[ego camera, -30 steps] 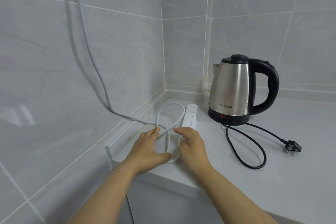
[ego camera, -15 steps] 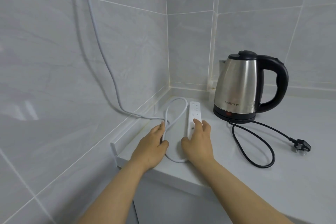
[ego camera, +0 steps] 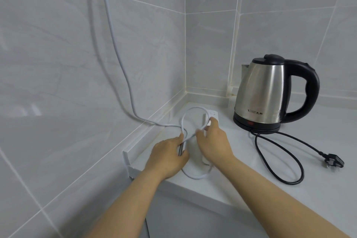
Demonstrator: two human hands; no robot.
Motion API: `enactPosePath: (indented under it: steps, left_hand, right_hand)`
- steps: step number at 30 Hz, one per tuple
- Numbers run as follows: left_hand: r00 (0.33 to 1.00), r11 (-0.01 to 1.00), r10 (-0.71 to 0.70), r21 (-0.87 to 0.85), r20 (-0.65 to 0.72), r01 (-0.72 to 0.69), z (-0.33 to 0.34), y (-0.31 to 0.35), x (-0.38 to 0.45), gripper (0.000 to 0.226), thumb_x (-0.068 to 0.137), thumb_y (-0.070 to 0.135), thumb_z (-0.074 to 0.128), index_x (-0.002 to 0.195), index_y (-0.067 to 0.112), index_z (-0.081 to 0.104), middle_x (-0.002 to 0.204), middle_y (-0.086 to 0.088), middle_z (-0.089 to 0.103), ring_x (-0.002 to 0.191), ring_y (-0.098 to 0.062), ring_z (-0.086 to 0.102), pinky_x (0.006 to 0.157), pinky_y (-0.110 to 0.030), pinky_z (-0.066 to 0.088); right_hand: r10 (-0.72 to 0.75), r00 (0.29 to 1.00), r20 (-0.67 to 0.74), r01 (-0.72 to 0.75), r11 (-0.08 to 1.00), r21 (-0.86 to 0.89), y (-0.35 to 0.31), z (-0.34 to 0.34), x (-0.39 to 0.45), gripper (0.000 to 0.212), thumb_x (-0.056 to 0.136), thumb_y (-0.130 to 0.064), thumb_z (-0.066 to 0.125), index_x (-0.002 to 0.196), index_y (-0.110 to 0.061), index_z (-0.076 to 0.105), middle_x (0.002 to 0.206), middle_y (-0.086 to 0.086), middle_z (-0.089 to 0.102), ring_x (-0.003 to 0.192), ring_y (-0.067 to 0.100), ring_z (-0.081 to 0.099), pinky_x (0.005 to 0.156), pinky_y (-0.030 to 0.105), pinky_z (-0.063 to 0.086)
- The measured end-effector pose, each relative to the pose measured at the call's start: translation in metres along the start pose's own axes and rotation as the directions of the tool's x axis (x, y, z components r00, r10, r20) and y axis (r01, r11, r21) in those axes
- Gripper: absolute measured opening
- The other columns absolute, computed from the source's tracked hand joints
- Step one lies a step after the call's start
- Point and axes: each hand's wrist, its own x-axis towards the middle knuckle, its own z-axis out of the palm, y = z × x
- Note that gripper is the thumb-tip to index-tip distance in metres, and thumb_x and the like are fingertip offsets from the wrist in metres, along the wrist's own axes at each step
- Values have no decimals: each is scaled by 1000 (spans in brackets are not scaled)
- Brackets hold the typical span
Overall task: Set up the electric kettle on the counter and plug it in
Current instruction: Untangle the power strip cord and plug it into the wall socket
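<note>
Fingers first: those of the left hand curl down onto the white cord where its loop crosses, and they seem to pinch it, maybe to keep the loop out of the way. The right hand lies over the white power strip, with its fingers bent around the strip and the cord beside it, most likely to hold or slide the strip into a good spot.

Now from biggest to smallest. Gray wall tiles fill most of the view, and the white cord hangs down them to the table. That pale table fits into the corner of the walls. On it, near the back, stands the shiny kettle on its black base, upright, lid on, with the handle turned to the right. It looks set in its place already. Its black cord curls in a big loop on the table, and the black plug lies at the far right, well apart from the strip (so the kettle is not plugged in yet). I think the strip is being made ready so the plug can go in.
</note>
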Motion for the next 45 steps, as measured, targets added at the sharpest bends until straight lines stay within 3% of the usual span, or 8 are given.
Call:
enactPosePath:
  steps: [13,20,23,27,30,34,39,45]
  left_hand:
    - [998,993,61,97,4,-61,0,1,0,52,89,30,48,141,31,41,112,-1,65,104,-22,58,91,-35,48]
    - [998,995,51,85,-33,-48,3,0,1,19,87,30,45,98,22,58,80,2,58,77,-21,55,73,-43,51]
    - [995,998,26,57,-100,-20,6,-2,0,13,86,31,42,84,22,52,75,3,51,71,-20,51,69,-47,51]
    - [972,999,33,-32,-234,-42,10,-5,-3,40,93,22,45,132,28,53,99,4,56,93,-17,53,82,-38,50]
    - [955,996,24,-73,-297,-47,10,-7,-5,47,96,22,44,142,31,43,112,6,55,102,-14,53,88,-34,49]
    - [940,988,25,-134,-339,-75,11,-7,-7,47,96,19,44,142,32,43,120,11,52,109,-10,51,93,-30,47]
    - [956,988,29,-138,-293,-72,10,-7,-4,51,96,19,43,144,35,39,103,11,52,87,-11,53,80,-31,51]
    - [969,998,-19,-68,-246,3,9,-5,-1,48,93,21,46,140,33,47,92,11,50,82,-13,53,76,-31,51]
  right_hand:
    - [-81,931,357,271,809,-522,-24,20,61,58,93,-7,45,146,-18,24,104,13,60,91,30,61,74,39,52]
    - [-36,926,376,-37,982,186,-16,11,65,62,90,7,36,140,-29,46,99,12,63,84,25,62,82,33,57]
    - [46,938,344,-102,984,147,-14,17,66,60,88,8,41,139,-22,48,96,15,66,85,29,65,83,37,57]
    - [-1,944,330,59,984,-168,-23,28,63,15,88,-14,57,100,-9,64,96,15,68,90,32,66,77,33,53]
    - [119,927,357,-102,992,-68,-28,31,66,10,84,-13,63,85,-4,61,85,19,71,77,34,71,77,40,59]
    - [334,796,504,-524,797,301,-27,30,73,4,86,8,57,87,4,58,81,21,64,72,30,66,73,38,60]
    - [382,842,382,-533,702,472,-23,37,75,17,81,6,48,88,-2,62,82,17,61,64,22,54,51,26,47]
    - [441,806,394,-546,297,784,-25,32,78,46,90,-54,48,90,-9,58,72,7,56,64,19,53,67,32,48]
